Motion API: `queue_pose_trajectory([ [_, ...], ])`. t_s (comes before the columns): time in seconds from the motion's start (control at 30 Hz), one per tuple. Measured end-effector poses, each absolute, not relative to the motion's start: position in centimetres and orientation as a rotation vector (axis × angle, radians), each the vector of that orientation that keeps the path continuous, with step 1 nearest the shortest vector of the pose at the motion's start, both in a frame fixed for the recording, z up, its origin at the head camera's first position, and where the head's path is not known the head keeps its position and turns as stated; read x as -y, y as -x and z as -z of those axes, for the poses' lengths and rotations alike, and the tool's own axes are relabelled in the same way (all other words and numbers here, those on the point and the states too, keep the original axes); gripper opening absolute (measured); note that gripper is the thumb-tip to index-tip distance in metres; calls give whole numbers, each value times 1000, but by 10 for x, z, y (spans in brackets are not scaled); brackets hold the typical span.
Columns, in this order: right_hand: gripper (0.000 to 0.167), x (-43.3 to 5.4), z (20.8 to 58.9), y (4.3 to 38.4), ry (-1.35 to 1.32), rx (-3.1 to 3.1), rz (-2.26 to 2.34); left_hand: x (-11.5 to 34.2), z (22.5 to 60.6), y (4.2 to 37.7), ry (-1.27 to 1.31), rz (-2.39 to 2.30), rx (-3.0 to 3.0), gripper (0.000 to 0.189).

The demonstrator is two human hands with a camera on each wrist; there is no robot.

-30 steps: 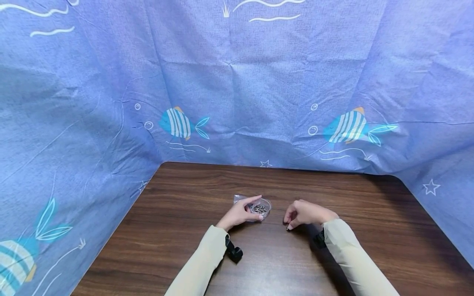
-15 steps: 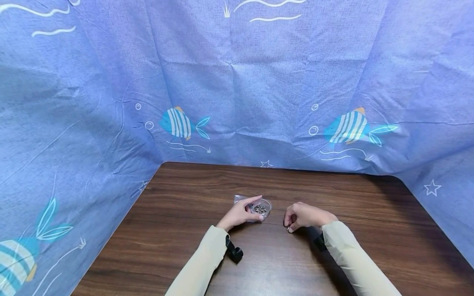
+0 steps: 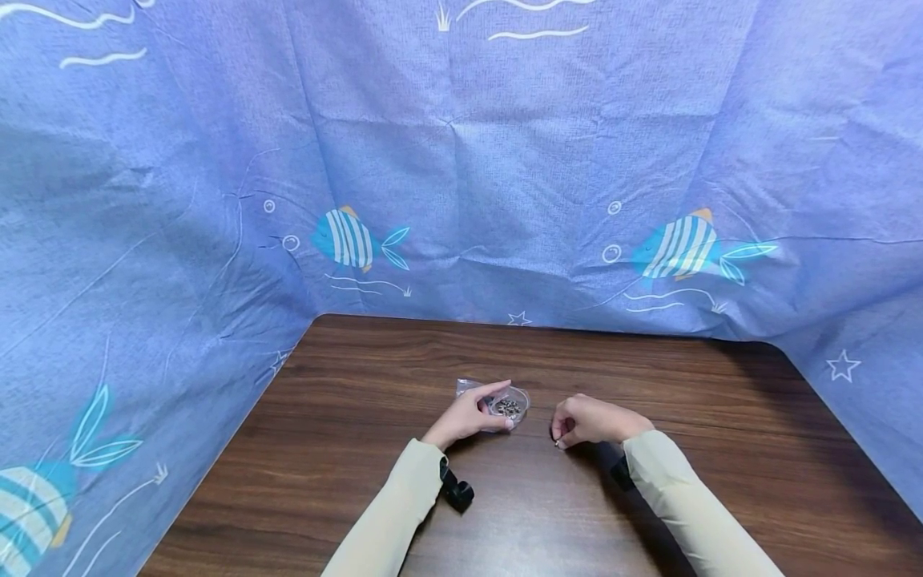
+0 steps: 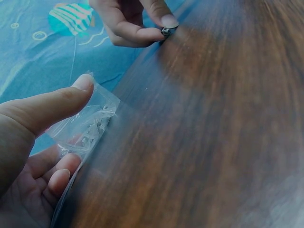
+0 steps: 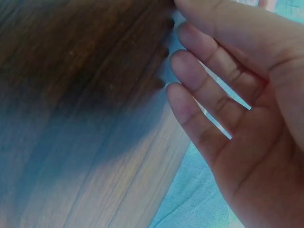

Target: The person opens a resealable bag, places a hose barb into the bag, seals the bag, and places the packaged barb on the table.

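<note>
In the head view my left hand (image 3: 461,417) grips a clear round plastic container (image 3: 516,396) between thumb and fingers. Small silvery and dark metal pieces (image 3: 508,408) lie inside it. A clear plastic bag (image 3: 465,385) sticks out behind this hand, and the left wrist view shows crinkled clear plastic (image 4: 102,111) by the thumb. To the right, just above the tabletop, my right hand (image 3: 594,418) pinches a tiny metal piece (image 4: 166,32) between thumb and index finger. Its exact kind is too small to tell. In the right wrist view the pinched piece is out of sight.
Both hands work over a dark brown wooden table (image 3: 375,353). A blue curtain (image 3: 519,184) printed with fish hangs behind it and along the sides. A black wrist strap device (image 3: 457,490) sits at the left cuff.
The right hand has shifted very slightly left, still pinching the tiny metal piece. The left hand and the container have stayed in place.
</note>
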State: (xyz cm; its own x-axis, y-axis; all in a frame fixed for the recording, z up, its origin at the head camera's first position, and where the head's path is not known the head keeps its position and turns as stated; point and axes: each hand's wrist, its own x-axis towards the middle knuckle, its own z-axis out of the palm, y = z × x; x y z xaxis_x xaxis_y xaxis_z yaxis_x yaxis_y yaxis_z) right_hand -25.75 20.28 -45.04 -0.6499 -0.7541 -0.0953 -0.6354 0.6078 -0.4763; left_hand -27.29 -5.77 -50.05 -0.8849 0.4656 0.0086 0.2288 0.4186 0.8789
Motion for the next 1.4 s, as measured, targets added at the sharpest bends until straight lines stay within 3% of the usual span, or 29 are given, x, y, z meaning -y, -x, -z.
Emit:
queue_pose_trajectory([
  [1.4,6,-183,434,276,1312,-2782,636,56,500,273,-657,-1458,-2483,70],
])
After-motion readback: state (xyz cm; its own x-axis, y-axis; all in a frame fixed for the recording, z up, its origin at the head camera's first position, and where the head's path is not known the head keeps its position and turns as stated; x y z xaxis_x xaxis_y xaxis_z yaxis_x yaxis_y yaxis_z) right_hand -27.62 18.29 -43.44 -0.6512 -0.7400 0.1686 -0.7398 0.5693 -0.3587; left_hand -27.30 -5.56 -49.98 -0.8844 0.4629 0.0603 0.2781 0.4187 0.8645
